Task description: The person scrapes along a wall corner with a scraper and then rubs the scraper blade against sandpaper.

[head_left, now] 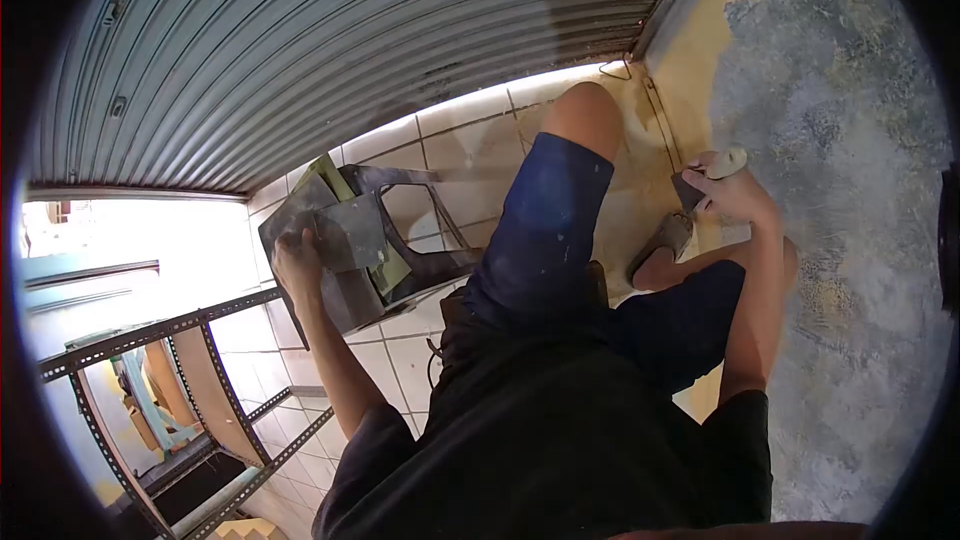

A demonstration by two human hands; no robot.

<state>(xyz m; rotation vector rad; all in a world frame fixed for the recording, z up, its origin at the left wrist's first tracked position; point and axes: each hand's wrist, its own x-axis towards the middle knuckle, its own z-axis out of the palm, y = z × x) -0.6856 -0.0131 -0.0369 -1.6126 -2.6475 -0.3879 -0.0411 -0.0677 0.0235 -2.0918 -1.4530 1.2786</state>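
Observation:
On the left, my left hand (297, 258) is at a dark grey sheet (352, 232), its fingers bent over the sheet's left edge. That sheet lies over a dark plastic stool (425, 265) tipped on the tiled floor, with green sheets (325, 178) beside and under it. At the right, near the wall, my right hand (728, 192) is closed around a scraper with a pale rounded handle (728, 162). The scraper's dark flat blade (690, 190) points left, toward the yellow lower wall.
A grey patchy wall (840, 240) rises on the right. A corrugated shutter (380, 30) stands ahead, its bottom edge above the tiled floor (460, 150). At lower left is a perforated metal shelf frame (215, 370). My knees and a sandalled foot (662, 245) are between the hands.

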